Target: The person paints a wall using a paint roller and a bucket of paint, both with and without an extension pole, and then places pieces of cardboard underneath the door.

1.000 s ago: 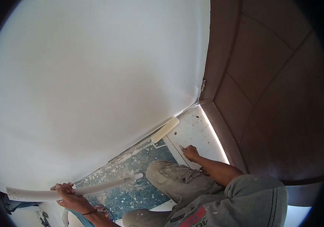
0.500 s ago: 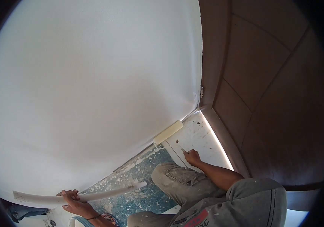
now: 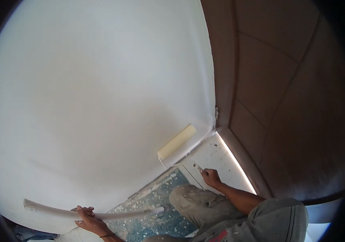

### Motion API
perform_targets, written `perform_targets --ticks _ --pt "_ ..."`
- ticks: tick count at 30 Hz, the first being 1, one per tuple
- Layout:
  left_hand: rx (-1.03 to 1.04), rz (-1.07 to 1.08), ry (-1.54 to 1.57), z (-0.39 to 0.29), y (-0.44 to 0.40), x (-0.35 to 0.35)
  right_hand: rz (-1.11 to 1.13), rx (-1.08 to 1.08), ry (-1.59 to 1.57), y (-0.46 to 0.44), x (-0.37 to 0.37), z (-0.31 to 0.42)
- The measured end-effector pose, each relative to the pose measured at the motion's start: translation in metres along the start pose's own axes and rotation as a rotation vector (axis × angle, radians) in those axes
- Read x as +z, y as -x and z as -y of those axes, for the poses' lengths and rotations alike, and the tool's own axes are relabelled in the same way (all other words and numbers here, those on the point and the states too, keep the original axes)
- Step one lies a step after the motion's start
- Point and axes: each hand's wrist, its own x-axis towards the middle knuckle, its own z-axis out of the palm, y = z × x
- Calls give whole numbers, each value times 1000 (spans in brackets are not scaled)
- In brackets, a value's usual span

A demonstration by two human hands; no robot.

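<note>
My right hand (image 3: 210,178) is closed around the handle of a paint roller (image 3: 177,142). The roller's pale yellow sleeve rests against the white wall (image 3: 100,101), slightly above its bottom edge and tilted up to the right. At the lower left, my left hand (image 3: 87,220) grips a long, pale, pipe-like strip (image 3: 130,215) near its middle. This strip looks curved and lies across the foot of the wall, over the floor sheet. Its left end is dirty, and its right end reaches toward my knee.
A brown panelled door (image 3: 273,92) and its frame stand to the right, with light showing along the bottom. Paint-spattered blue sheeting (image 3: 152,203) covers part of the white tiled floor (image 3: 216,161). My bent leg (image 3: 196,201) is close by. Dark cloth (image 3: 31,233) lies at the lower left.
The roller has gone from the wall's bottom edge to a little higher up the wall. My left hand and the strip appear slightly further right; the whole view has shifted a little.
</note>
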Motion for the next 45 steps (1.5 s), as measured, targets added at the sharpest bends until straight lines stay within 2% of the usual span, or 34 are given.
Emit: perform_targets --ticks 9,10,17,21,24,27,38,45 --pt "-10 -51 82 0 -2 5 -4 -148 -206 -43 -17 83" --pt "-65 50 73 10 -11 -10 -18 -172 -236 -47 -16 88" --pt "10 9 82 -3 -5 -3 48 -170 -402 -79 -26 165" --pt "-24 -5 37 -2 -8 -4 65 -203 -526 -107 -35 214" --pt "-9 34 77 17 -14 -13 75 -212 -571 -123 -54 257" --pt "5 29 126 15 -14 -12 108 -99 -600 -127 -85 312" --pt "0 141 91 11 -19 -31 168 -182 -656 -146 -145 470" --pt "-5 212 81 45 -55 -54 127 -258 -698 -151 -139 541"
